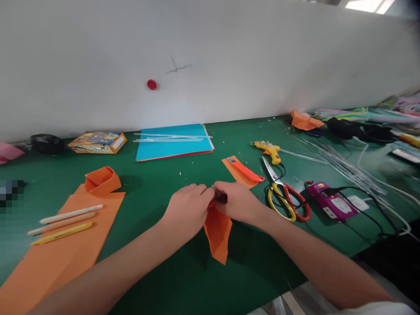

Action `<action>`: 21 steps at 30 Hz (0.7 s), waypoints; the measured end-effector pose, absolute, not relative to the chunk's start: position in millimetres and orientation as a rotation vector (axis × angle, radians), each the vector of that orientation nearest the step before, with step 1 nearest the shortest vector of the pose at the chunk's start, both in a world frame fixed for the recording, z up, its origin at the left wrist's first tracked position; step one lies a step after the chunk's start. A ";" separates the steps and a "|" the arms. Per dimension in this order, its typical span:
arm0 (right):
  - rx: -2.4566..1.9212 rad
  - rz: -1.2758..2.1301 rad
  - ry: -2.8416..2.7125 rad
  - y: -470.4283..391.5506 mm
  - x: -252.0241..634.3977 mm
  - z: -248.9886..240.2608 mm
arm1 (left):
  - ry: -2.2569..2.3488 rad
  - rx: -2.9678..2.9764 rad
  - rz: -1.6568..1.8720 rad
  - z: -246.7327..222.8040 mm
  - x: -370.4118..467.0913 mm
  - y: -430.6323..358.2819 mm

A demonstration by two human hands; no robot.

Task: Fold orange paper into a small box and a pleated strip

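Both hands meet over the green table around a folded piece of orange paper (219, 234). My left hand (190, 205) is closed on its upper left side, fingers curled. From the right, my right hand (238, 199) pinches the same paper near its top. The lower end of the paper hangs towards me in a pointed fold; its upper end is hidden by the fingers. Just beyond my right hand, a box cutter (246, 170) with an orange handle rests on a small orange paper piece (234, 162).
To the right lie scissors (285, 197), a yellow glue gun (269, 151) and a purple power adapter (333, 202) with cables. Blue sheets (173, 151) lie at the back. On the left, a folded orange paper shape (103, 180) and several sticks rest on orange sheets (82, 249).
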State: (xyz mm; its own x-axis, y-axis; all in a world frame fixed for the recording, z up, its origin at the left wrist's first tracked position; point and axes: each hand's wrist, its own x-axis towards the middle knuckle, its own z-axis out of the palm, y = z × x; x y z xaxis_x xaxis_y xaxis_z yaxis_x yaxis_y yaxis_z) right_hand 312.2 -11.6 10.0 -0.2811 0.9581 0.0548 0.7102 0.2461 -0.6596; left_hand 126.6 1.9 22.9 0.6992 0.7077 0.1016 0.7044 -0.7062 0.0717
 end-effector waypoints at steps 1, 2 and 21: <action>-1.530 0.724 -2.085 -11.6 312.1 10.1 | 1.201 2.889 0.170 24.0 127.2 0.4; -1.540 0.716 -2.094 -11.7 312.0 10.2 | 1.211 2.896 0.154 25.2 128.0 -0.6; -1.429 0.820 -2.042 -11.2 315.5 4.9 | 0.979 3.200 0.089 26.6 125.5 -4.0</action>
